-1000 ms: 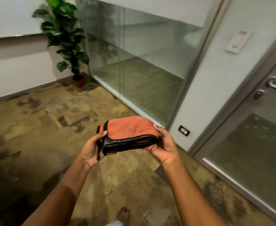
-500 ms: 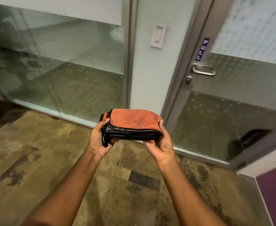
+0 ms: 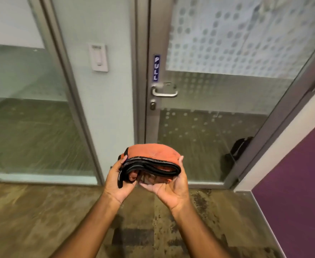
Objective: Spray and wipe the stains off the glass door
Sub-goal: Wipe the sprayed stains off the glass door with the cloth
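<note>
Both hands cradle a folded orange cloth (image 3: 151, 155) with black edging: the left hand (image 3: 118, 185) cups its left end, the right hand (image 3: 168, 189) holds it from below and at the right end. Just beyond the cloth stands the glass door (image 3: 218, 112), dotted with frosting, its metal handle (image 3: 165, 92) under a blue PULL sign (image 3: 156, 67). A wall switch (image 3: 98, 57) sits left of the frame

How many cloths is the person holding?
1: a folded orange cloth with black edging, held between the left hand and right hand, in front of the glass door.
</note>
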`<state>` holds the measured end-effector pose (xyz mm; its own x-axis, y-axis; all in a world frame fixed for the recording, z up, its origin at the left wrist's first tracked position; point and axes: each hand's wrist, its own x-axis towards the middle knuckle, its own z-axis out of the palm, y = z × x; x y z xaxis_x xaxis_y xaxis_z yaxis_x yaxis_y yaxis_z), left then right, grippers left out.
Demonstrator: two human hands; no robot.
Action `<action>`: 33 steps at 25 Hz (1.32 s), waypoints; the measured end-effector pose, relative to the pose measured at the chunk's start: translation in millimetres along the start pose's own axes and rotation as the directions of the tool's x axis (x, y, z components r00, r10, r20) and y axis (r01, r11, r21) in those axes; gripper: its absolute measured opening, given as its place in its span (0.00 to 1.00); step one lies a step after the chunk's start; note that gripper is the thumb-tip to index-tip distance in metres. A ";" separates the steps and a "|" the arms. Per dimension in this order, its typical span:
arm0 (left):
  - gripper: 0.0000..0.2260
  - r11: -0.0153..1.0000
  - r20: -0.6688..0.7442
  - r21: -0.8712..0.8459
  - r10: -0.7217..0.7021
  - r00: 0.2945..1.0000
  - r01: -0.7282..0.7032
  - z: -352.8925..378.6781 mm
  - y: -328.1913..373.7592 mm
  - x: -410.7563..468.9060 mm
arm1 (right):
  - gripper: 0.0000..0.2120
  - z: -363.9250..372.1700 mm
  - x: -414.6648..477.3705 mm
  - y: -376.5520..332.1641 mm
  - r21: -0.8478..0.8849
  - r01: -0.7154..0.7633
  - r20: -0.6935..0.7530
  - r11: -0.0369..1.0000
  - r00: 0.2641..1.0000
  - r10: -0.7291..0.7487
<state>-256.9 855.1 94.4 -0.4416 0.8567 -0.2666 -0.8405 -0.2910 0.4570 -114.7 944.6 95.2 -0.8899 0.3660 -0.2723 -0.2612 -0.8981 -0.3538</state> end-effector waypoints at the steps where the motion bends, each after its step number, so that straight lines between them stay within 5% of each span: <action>1: 0.17 0.999 -0.024 0.044 -0.022 0.999 0.023 13.2 -13.3 12.5 | 0.47 -8.4 -2.0 -19.4 -0.002 0.012 0.008 1.000 1.000 -0.012; 2: 0.06 0.996 -0.060 0.087 -0.026 0.998 0.031 29.3 -27.1 23.9 | 0.46 -16.7 -4.8 -39.7 -0.005 0.025 0.006 1.000 1.000 -0.025; 3: 0.05 0.988 -0.080 0.151 -0.024 0.997 0.036 48.0 -43.7 40.2 | 0.46 -26.9 -7.7 -65.0 -0.008 0.043 0.007 0.999 0.999 -0.043; 10: 0.13 0.754 -0.091 0.649 -0.048 0.995 0.096 146.0 -144.1 128.9 | 0.50 -70.8 -33.7 -191.9 0.117 0.141 0.086 0.983 0.985 -0.151; 16: 0.12 0.595 -0.186 0.765 -0.162 0.969 0.246 208.6 -188.4 200.1 | 0.46 -93.0 -28.1 -261.6 0.300 0.341 -0.047 0.891 0.938 -0.343; 21: 0.13 0.521 -0.188 0.812 -0.194 0.963 0.263 230.7 -206.8 273.8 | 0.37 -95.3 -3.1 -311.9 0.255 0.470 -0.203 0.845 0.881 -0.428; 25: 0.12 0.424 -0.197 0.865 -0.206 0.959 0.269 238.0 -204.7 321.4 | 0.42 -102.6 30.0 -331.5 0.213 0.483 -0.286 0.850 0.862 -0.418; 33: 0.14 0.229 -0.332 0.898 -0.210 0.920 0.376 213.9 -193.2 372.1 | 0.30 -145.3 103.3 -333.3 0.230 0.492 -0.471 0.840 0.811 -0.346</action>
<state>-191.7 1321.2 88.4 -0.3335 0.7077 -0.6228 -0.0769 0.6380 0.7662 -65.2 1317.1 55.0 -0.4556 0.7229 -0.5195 -0.7432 -0.6301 -0.2250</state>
